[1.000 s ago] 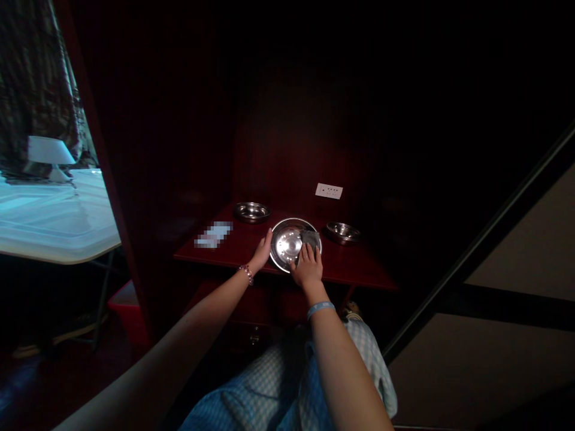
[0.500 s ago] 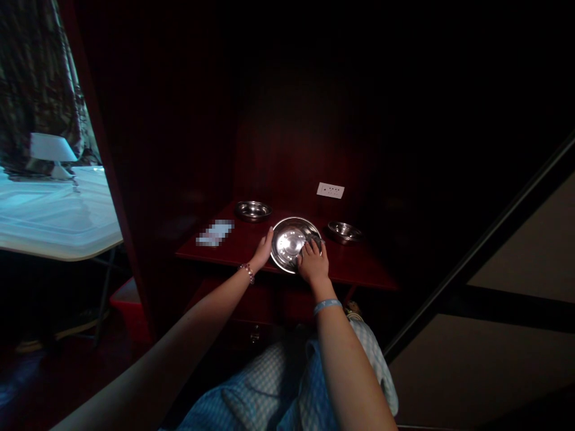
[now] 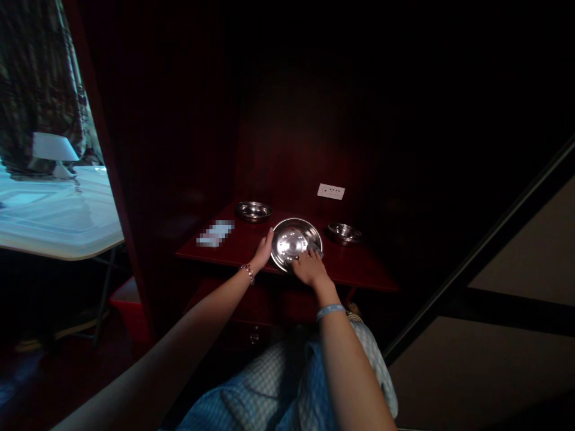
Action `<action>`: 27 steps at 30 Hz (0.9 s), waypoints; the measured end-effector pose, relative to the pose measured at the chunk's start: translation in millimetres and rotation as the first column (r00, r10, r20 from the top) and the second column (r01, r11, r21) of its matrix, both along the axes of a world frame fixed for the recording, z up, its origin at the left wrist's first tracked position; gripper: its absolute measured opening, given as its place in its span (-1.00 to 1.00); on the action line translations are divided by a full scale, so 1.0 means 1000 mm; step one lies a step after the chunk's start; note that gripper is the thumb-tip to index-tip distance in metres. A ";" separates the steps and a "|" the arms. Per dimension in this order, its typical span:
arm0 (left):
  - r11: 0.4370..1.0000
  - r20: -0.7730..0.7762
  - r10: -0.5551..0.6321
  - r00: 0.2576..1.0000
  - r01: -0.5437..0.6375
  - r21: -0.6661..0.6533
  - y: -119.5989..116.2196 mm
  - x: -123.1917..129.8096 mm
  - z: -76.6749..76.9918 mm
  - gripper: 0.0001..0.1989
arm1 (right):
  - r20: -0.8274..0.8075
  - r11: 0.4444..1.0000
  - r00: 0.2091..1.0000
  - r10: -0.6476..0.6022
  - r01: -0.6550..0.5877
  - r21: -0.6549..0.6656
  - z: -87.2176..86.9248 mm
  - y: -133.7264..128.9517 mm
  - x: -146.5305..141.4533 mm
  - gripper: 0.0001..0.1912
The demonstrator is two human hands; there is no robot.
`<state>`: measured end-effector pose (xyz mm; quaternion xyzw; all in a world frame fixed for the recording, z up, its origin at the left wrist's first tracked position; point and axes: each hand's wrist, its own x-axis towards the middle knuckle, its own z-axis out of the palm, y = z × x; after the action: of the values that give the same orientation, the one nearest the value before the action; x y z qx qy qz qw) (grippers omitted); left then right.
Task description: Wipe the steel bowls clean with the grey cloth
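Note:
A round, shiny steel basin (image 3: 294,230) is tilted toward me at the desk's front edge. My left hand (image 3: 264,250) grips its left rim, the thumb up along the edge. Over the basin's lower right side lies my right hand (image 3: 309,266), fingers pressing a small dark grey wad (image 3: 317,248) against the inner wall. Whether that wad is cloth or a scrubber I cannot tell. Two smaller steel bowls rest on the desk behind: one bowl (image 3: 254,211) to the left, another bowl (image 3: 344,232) to the right.
The dark red desk (image 3: 359,266) stands in a dim alcove with a white wall socket (image 3: 331,191). A blurred-out pale item (image 3: 215,233) lies on its left part. To the left are a white table (image 3: 67,239) with a lamp (image 3: 54,148), and a red bin (image 3: 130,308) below.
My right hand has slid slightly toward me and left along the basin's inside, with the grey wad under its fingers. My left hand keeps its hold on the rim.

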<state>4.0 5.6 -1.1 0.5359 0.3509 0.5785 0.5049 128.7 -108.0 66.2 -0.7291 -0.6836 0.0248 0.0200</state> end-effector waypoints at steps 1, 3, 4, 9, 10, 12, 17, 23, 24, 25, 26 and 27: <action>1.000 0.001 0.005 1.000 -0.005 0.000 0.000 0.000 0.000 -0.29 | -0.012 1.000 1.000 0.023 -0.023 -0.007 0.002 -0.002 0.000 -0.38; 1.000 0.006 0.016 1.000 -0.016 -0.001 0.001 0.000 -0.001 -0.28 | -0.031 0.997 0.996 0.079 -0.079 -0.026 0.006 -0.005 -0.001 -0.43; 1.000 0.010 0.019 1.000 -0.019 -0.002 0.001 0.000 -0.002 -0.28 | -0.041 0.993 0.993 0.108 -0.110 -0.035 0.008 -0.007 -0.001 -0.45; 1.000 0.008 0.027 1.000 -0.027 -0.006 0.002 0.000 -0.002 -0.29 | -0.056 0.974 0.976 0.212 -0.216 -0.074 0.011 -0.012 0.001 -0.51; 1.000 0.008 0.028 1.000 -0.028 -0.008 0.001 0.000 -0.002 -0.29 | -0.048 0.972 0.975 0.216 -0.220 -0.080 0.009 -0.012 0.001 -0.50; 1.000 0.015 0.026 1.000 -0.026 -0.015 0.001 0.000 -0.001 -0.28 | -0.021 0.973 0.976 0.214 -0.216 -0.084 0.006 -0.012 0.002 -0.44; 0.997 0.023 0.055 0.998 -0.054 -0.047 0.001 0.000 0.000 -0.28 | 0.040 0.968 0.968 0.246 -0.243 -0.069 -0.002 -0.010 -0.001 -0.48; 0.996 0.041 0.080 0.996 -0.078 -0.043 0.005 0.000 -0.003 -0.31 | 0.131 0.968 0.964 0.230 -0.241 0.069 -0.008 -0.011 -0.024 -0.53; 0.995 0.050 0.088 0.995 -0.085 -0.050 0.005 0.000 -0.003 -0.31 | 0.135 0.968 0.967 0.217 -0.232 0.100 -0.009 -0.011 -0.029 -0.54; 0.994 0.061 0.092 0.994 -0.089 -0.057 0.006 0.000 -0.004 -0.31 | 0.136 0.968 0.970 0.202 -0.219 0.123 -0.011 -0.011 -0.034 -0.56; 0.994 0.072 0.097 0.993 -0.093 -0.061 0.006 0.000 -0.004 -0.32 | 0.136 0.969 0.974 0.183 -0.202 0.142 -0.012 -0.011 -0.040 -0.58; 0.993 0.082 0.103 0.991 -0.098 -0.062 0.006 0.000 -0.005 -0.33 | 0.134 0.970 0.977 0.163 -0.184 0.160 -0.014 -0.011 -0.045 -0.60</action>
<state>4.0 11.7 -5.9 0.4776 0.3723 0.6152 0.5048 83.5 -119.1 52.4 -0.6622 -0.7444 -0.0766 0.0394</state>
